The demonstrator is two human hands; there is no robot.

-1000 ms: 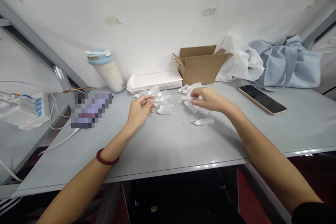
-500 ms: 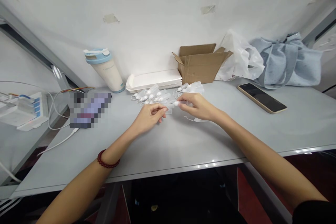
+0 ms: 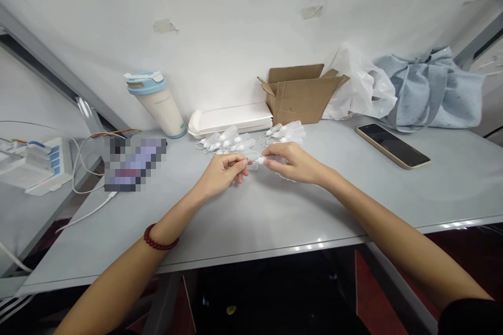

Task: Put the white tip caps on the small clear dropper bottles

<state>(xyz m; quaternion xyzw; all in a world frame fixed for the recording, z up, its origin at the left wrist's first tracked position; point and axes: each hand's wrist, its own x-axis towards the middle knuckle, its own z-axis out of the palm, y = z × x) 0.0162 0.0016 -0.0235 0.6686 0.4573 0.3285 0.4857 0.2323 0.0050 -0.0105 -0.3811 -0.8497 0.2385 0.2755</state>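
Between my fingertips, at the middle of the grey table (image 3: 275, 220), is a small clear bottle with a white cap (image 3: 260, 160). My right hand (image 3: 293, 162) pinches it around the cap end; its body is mostly hidden by the fingers. My left hand (image 3: 226, 171) is closed in a pinch just left of the cap, on a thin part too small to name. Several similar bottles (image 3: 226, 138) lie in a pile behind my left hand, and another pile (image 3: 288, 132) lies behind my right hand. One more is partly hidden under my right hand.
At the back stand a cup (image 3: 159, 107), white flat packages (image 3: 231, 118), an open cardboard box (image 3: 301, 99), a plastic bag (image 3: 359, 86) and a blue cloth bag (image 3: 451, 94). A phone (image 3: 393, 145) lies right; a blurred-out device (image 3: 135, 165), cables and a power strip (image 3: 53, 165) are left.
My right hand has moved slightly left and down with the bottle, bringing its white cap up to my left fingertips. My left hand has barely moved.
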